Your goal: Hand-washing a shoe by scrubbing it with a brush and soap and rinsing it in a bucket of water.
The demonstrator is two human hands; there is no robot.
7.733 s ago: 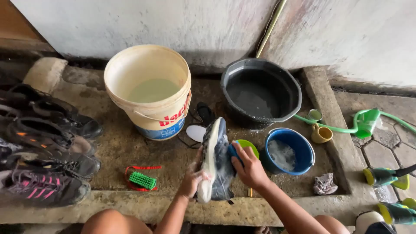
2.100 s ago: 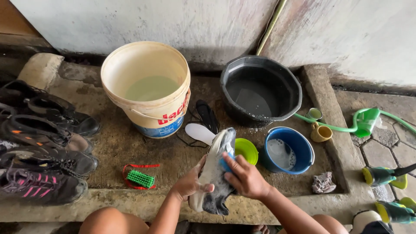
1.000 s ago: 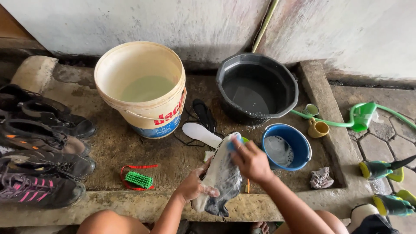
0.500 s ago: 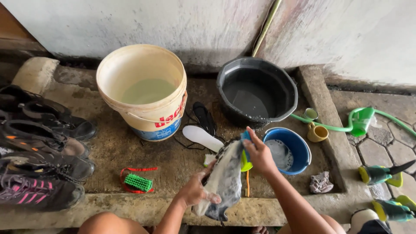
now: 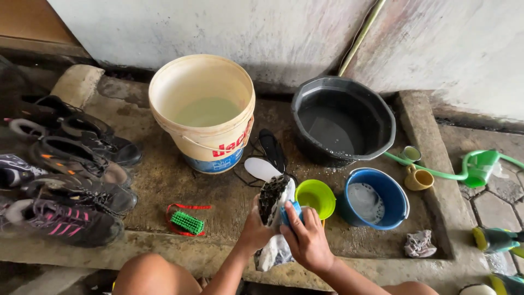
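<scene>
The person's left hand (image 5: 255, 232) is closed around a wet shoe (image 5: 272, 205), holding it upright over the front edge of the concrete slab (image 5: 164, 188), with the dark studded sole turned towards the camera and the toe pointing up. The right hand (image 5: 307, 243) has its grip closed on a small blue brush (image 5: 288, 213) — only a bit of blue shows between the fingers — and presses it against the right side of the shoe. The lower end of the shoe hangs pale and soapy between the two wrists.

Just behind the shoe lie a white insole (image 5: 261, 168) and a black insole (image 5: 272, 148), side by side, touching a tangle of dark laces. To the right of the shoe stands a lime-green bowl (image 5: 315, 198), and beside that a blue bucket (image 5: 375, 199) with foamy water in it. Further back stand a large cream bucket (image 5: 203, 112) holding pale greenish water and a black basin (image 5: 343, 119) with a little water.

On the slab to the left lies a green scrubbing brush (image 5: 186, 222) with a red strap, well apart from the hands. A row of dark shoes (image 5: 71, 186) lines the left edge. A crumpled grey rag (image 5: 419, 243) lies at the right — near it a yellow mug (image 5: 417, 178) and a green hose (image 5: 436, 170).
</scene>
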